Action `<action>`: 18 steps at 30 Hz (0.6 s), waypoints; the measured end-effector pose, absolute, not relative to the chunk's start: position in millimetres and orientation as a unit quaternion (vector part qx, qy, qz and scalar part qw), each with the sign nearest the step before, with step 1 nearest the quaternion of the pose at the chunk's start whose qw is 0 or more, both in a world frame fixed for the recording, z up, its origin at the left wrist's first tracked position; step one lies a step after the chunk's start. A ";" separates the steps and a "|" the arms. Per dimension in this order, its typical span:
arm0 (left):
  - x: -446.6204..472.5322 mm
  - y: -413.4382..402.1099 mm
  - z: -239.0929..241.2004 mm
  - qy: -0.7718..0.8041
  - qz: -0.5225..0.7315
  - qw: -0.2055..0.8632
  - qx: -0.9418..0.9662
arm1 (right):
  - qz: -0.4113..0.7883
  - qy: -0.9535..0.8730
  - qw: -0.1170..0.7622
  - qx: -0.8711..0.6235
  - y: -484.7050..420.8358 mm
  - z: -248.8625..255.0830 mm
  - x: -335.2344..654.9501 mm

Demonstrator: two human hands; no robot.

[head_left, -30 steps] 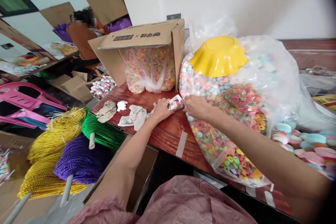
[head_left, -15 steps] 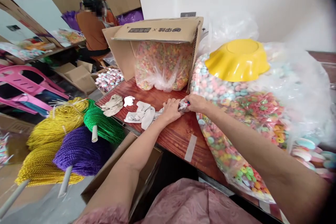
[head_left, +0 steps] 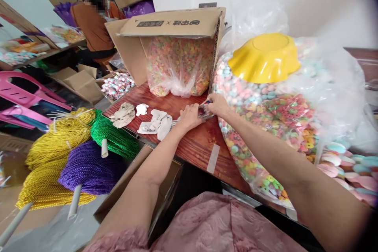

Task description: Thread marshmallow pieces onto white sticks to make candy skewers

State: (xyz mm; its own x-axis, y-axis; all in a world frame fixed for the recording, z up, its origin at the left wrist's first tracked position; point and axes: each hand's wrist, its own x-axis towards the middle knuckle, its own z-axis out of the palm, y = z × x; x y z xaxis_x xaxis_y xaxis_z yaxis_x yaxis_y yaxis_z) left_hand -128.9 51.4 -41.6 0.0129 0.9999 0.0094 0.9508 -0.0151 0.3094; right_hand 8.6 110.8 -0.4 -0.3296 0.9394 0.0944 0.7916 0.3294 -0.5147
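Both my hands meet over the reddish-brown wooden table, in front of the cardboard box. Between them is a small shiny object [head_left: 204,111] with red and blue bits; its kind is too small to tell. My right hand [head_left: 217,104] is closed on its far right end, beside the big bag of beads [head_left: 254,114]. Against its left side, my left hand [head_left: 190,117] rests low with its fingers bent together. The fingertips are partly hidden. A crumpled whitish cloth [head_left: 158,123], perhaps a glove, lies just left of my left hand.
An open cardboard box [head_left: 174,23] holds bagged colourful beads [head_left: 180,63]. A yellow scalloped bowl [head_left: 265,57] lies upside down on the bead bag. Beige cloth [head_left: 123,115] and crumpled white paper [head_left: 142,109] lie leftward. Purple cord [head_left: 91,169] hangs nearby. A person [head_left: 91,27] sits behind.
The view has shifted slightly, so the table and box appear a little higher and further left. My hands stay together at the small shiny object.
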 end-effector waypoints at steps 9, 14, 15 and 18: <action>-118.1 36.0 1.8 0.599 0.176 0.176 0.761 | 0.331 -0.750 0.310 -0.482 77.2 45.6 123.5; -58.6 2.3 2.0 0.398 0.349 0.394 0.751 | 0.462 -0.656 0.442 -0.400 8.8 34.6 149.5; -47.6 -3.3 -3.1 0.401 0.383 0.418 0.720 | 0.463 -0.627 0.478 -0.404 1.5 29.4 153.0; -25.6 -17.0 -20.1 0.414 0.459 0.459 0.638 | 0.416 -0.618 0.509 -0.431 -10.0 11.8 163.5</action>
State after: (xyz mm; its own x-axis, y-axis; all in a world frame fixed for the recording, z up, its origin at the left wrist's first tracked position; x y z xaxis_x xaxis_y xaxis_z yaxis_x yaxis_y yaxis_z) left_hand -25.6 -17.0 -20.1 0.2362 0.9498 0.2050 0.1070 -0.2351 0.9660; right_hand 163.5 -10.0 11.8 -0.1103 0.9559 0.2722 0.1093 0.2839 -0.9526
